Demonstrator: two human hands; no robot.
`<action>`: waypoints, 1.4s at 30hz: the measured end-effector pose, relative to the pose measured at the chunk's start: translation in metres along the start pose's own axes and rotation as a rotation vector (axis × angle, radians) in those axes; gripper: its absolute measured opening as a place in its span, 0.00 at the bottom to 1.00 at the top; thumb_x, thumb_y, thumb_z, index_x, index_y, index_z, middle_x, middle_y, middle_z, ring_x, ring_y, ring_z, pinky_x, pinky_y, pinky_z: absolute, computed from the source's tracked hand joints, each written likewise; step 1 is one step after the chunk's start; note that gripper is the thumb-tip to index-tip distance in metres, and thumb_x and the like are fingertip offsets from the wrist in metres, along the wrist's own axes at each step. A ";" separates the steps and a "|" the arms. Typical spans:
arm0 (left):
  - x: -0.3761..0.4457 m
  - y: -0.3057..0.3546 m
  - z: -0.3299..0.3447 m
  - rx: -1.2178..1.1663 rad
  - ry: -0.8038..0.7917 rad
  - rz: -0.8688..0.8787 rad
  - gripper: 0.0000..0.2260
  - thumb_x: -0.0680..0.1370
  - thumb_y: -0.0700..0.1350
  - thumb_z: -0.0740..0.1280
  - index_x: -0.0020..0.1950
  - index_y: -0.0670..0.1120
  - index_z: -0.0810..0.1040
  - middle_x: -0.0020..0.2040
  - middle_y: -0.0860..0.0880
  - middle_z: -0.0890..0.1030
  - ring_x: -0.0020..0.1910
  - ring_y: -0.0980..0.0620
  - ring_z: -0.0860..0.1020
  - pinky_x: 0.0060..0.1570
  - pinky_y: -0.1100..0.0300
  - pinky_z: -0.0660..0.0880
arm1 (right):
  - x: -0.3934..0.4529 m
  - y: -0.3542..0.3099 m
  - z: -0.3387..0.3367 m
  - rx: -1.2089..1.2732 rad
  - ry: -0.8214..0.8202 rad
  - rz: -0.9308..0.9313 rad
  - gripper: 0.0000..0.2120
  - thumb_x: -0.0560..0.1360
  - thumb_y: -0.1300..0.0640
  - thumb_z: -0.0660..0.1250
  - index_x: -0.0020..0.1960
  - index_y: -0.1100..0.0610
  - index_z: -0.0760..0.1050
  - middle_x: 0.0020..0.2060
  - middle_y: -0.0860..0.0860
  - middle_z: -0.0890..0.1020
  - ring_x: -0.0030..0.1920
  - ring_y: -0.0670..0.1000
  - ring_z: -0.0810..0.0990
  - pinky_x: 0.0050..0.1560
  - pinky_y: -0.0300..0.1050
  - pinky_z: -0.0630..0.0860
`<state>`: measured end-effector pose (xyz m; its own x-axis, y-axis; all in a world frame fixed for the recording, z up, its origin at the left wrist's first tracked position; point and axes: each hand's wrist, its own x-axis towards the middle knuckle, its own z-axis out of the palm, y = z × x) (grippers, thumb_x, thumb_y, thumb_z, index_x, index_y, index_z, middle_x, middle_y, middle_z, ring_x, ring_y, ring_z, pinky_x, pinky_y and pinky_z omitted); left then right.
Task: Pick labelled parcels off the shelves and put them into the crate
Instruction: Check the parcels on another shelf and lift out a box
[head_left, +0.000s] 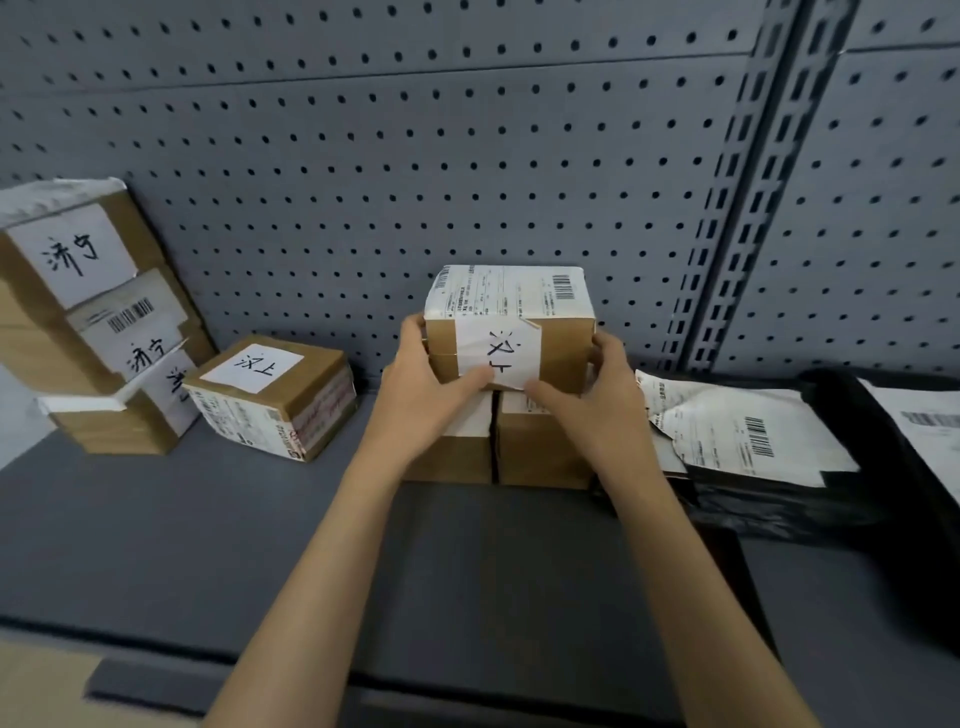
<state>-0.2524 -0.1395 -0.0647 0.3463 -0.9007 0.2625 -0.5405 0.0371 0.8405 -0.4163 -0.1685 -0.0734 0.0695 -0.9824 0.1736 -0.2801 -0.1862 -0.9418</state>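
A small brown cardboard parcel (511, 322) with a white handwritten label and a shipping slip on top sits on two other brown boxes (524, 447) on the grey shelf (218, 519). My left hand (428, 384) grips its left side, thumb across the front. My right hand (592, 395) grips its right side, thumb under the label. The crate is not in view.
A single labelled box (270, 397) stands to the left, with a stack of labelled boxes (88, 312) at the far left. Black plastic mailer bags (753, 441) with white slips lie to the right. A grey pegboard (467, 156) backs the shelf.
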 end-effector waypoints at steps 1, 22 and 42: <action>-0.001 -0.002 -0.001 -0.005 0.005 0.003 0.27 0.69 0.50 0.73 0.63 0.53 0.64 0.46 0.70 0.73 0.44 0.77 0.71 0.37 0.73 0.69 | -0.001 0.000 0.000 0.003 0.002 -0.002 0.35 0.68 0.56 0.74 0.71 0.52 0.62 0.64 0.47 0.73 0.58 0.43 0.70 0.53 0.39 0.67; 0.004 -0.041 -0.072 -0.040 0.000 -0.059 0.24 0.72 0.51 0.71 0.65 0.51 0.69 0.59 0.53 0.76 0.57 0.52 0.74 0.53 0.58 0.70 | -0.037 -0.017 0.041 0.211 -0.243 0.076 0.47 0.66 0.71 0.71 0.76 0.50 0.52 0.59 0.42 0.70 0.59 0.43 0.71 0.64 0.46 0.72; -0.034 0.009 -0.023 -0.064 0.374 0.240 0.39 0.68 0.40 0.70 0.75 0.48 0.53 0.72 0.48 0.59 0.71 0.53 0.57 0.67 0.56 0.58 | -0.047 0.001 -0.011 0.124 -0.003 0.049 0.38 0.70 0.66 0.71 0.75 0.52 0.58 0.73 0.52 0.64 0.74 0.52 0.60 0.66 0.44 0.63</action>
<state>-0.2513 -0.0980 -0.0551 0.4766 -0.6456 0.5967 -0.5949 0.2628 0.7596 -0.4304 -0.1230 -0.0788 0.0616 -0.9901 0.1260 -0.1623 -0.1345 -0.9775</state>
